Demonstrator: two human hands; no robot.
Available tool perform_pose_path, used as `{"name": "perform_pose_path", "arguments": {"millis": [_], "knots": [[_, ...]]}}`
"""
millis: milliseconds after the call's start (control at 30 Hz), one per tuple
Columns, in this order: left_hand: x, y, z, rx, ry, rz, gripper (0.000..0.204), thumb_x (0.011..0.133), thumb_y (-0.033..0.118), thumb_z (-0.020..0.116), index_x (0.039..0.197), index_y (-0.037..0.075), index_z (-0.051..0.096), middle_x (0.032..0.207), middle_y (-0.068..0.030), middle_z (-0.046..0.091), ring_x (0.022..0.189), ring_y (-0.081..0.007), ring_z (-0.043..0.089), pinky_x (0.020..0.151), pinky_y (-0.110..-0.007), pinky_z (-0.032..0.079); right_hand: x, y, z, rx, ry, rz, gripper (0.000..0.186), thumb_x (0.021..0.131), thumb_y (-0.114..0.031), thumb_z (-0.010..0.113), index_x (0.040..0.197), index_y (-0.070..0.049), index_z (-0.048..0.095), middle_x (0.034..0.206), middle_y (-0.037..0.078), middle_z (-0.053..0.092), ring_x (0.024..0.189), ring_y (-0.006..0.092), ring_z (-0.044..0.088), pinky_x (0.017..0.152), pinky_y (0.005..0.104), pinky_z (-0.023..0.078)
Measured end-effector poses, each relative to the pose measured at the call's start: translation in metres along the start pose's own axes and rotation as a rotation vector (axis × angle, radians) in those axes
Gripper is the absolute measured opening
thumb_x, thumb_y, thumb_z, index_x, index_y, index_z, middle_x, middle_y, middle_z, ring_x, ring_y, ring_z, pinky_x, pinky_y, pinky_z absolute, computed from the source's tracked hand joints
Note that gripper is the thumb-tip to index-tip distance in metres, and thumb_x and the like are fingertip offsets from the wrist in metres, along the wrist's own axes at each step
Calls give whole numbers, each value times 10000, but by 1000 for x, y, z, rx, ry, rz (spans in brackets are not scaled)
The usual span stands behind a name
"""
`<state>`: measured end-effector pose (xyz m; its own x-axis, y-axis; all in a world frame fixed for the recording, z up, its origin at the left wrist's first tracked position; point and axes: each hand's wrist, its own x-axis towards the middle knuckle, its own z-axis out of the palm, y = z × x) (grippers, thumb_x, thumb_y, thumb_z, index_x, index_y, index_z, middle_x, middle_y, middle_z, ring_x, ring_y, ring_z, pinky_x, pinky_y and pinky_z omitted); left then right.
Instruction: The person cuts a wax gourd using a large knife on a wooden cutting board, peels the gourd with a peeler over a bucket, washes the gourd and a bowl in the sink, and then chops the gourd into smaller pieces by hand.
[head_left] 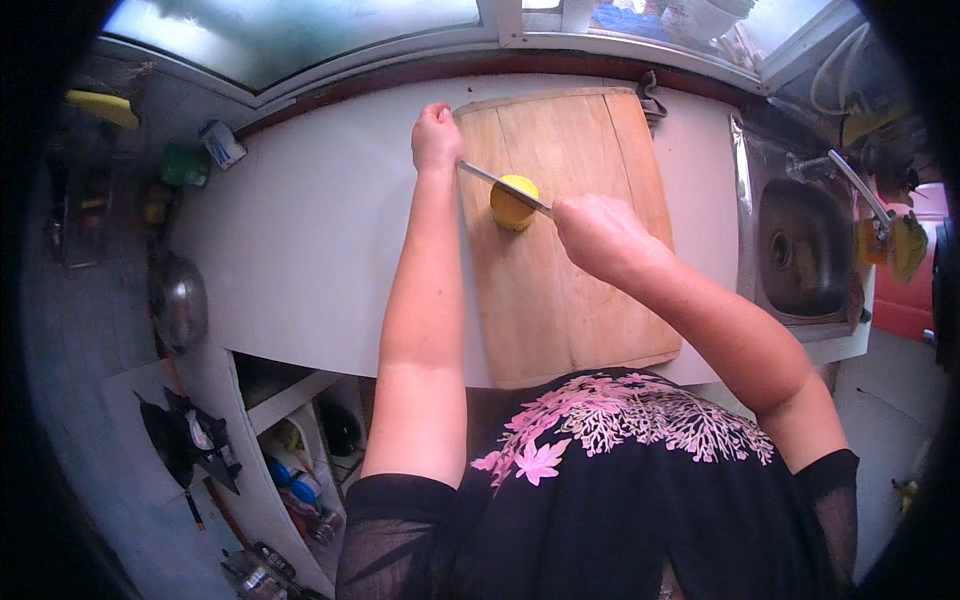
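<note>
Yellow, squat, round-topped piece [511,213], of a material that cannot be told, is set on the pale, jointed wooden board [570,300], between the two hands: just left of the right hand [605,238], and to the right of and nearer the body than the left hand [437,140]. The handle end of a narrow, grey, straight-bladed metal knife [504,188] is gripped in the right hand, and the blade is laid slantwise across the piece, with its far end reaching the heel of the left hand. The fingers of the left hand look curled in; whether the blade is held or only touched by it cannot be told.

From here, the chief risk is judged to lie at that far end: if the knife is drawn or pushed lengthwise, the left hand could be nicked. The piece does not appear to be steadied by fingers, so it could be rolled, tipped or shoved along the board if pressure is applied off its middle. An uneven cut could be caused by the blade's slant. Should the board be jolted, it could be slid on the smooth white counter [300,230] left of the hands, since nothing is seen bracing it.
</note>
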<state>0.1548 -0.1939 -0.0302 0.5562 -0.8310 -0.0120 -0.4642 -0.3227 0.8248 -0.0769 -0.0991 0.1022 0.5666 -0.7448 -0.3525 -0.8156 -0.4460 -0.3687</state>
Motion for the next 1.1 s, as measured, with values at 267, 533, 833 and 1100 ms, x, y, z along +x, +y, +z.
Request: {"name": "perform_pose_path", "arguments": {"millis": [267,533,833,1100], "knots": [[-1,-4,11,311,-1,0,258,885,233,476,1037,73,609,1065,-164,595,1004,-319,560,853,-428,448,19,17,32,-12,2,7,141,754,-38,510,758,-3,647,799,199,647,781,340,644,661,421,519],[0,-16,20,367,12,7,257,880,240,468,1043,108,616,1080,-176,578,1005,-340,551,862,-437,449,30,25,45,-5,-56,-3,145,757,-56,516,781,-10,652,809,195,649,784,352,641,662,427,515],[-2,-16,20,223,99,29,341,885,307,475,1034,31,610,1073,-205,584,1019,-361,537,880,-449,433,39,43,99,139,84,1,141,763,-53,503,789,17,622,767,229,633,748,385,629,634,460,497],[-151,-20,-4,-521,-18,253,530,835,274,661,1204,-9,408,1107,-95,514,1034,-214,509,936,-354,400,45,61,103,228,66,23,155,764,-87,520,840,-13,634,825,208,644,792,362,636,670,446,504]]}}
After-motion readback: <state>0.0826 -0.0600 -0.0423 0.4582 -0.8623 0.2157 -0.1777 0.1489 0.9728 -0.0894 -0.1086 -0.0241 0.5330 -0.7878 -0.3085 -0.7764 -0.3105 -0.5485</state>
